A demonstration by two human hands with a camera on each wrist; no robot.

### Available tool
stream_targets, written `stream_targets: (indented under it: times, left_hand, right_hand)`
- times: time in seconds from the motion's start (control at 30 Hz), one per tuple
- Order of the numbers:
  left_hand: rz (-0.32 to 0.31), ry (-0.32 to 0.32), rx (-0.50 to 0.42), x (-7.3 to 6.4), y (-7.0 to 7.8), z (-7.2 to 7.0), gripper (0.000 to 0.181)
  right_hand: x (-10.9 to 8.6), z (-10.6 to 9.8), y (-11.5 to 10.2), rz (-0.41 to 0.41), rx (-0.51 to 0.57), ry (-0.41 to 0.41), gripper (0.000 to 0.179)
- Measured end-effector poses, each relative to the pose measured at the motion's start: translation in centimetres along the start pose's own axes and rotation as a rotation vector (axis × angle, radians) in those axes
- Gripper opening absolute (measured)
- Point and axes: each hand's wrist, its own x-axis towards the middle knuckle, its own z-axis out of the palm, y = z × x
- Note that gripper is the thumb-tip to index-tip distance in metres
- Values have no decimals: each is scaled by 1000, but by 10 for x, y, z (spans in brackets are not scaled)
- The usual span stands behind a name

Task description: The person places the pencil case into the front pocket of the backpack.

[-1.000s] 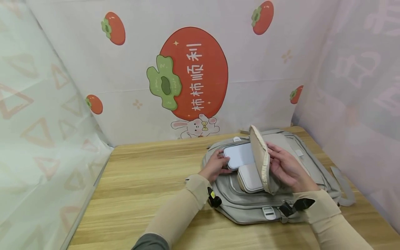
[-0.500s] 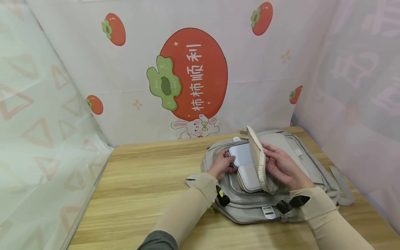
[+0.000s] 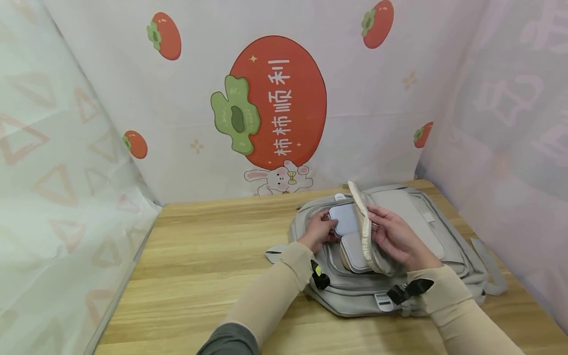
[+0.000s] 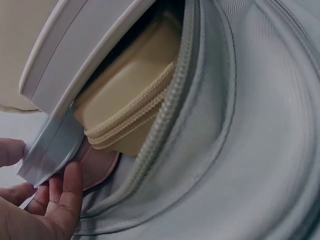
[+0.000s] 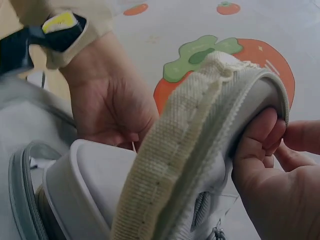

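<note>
A grey backpack lies on the table, its front pocket unzipped. My right hand grips the edge of the pocket's flap, which stands raised with its cream-trimmed seam toward the left. At the pocket's left side my left hand pinches a light blue flat case between thumb and fingers; its right part is behind the flap. A white-grey case sits in front of it, partly covered too. The left wrist view shows a tan zippered case and something pink lower in the pocket.
The wooden table extends left of the backpack. A strap hangs off the bag's right side, and a buckle shows at its near edge. A persimmon-printed cloth hangs behind the table.
My left hand has moved right, pushing the light blue case further under the flap. My right hand has brought the flap slightly left and lower over the cases.
</note>
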Motion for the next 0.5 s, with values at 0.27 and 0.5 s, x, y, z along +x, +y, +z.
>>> stream_targets:
  times: [0.27, 0.5]
  left_hand:
    - [-42, 11, -113, -26, -1, -6, 45]
    - [-8, -39, -218, -71, -1, -34, 40]
  right_hand:
    - [11, 10, 14, 44, -341, 77, 40]
    - [23, 20, 28, 34, -629, 85, 45]
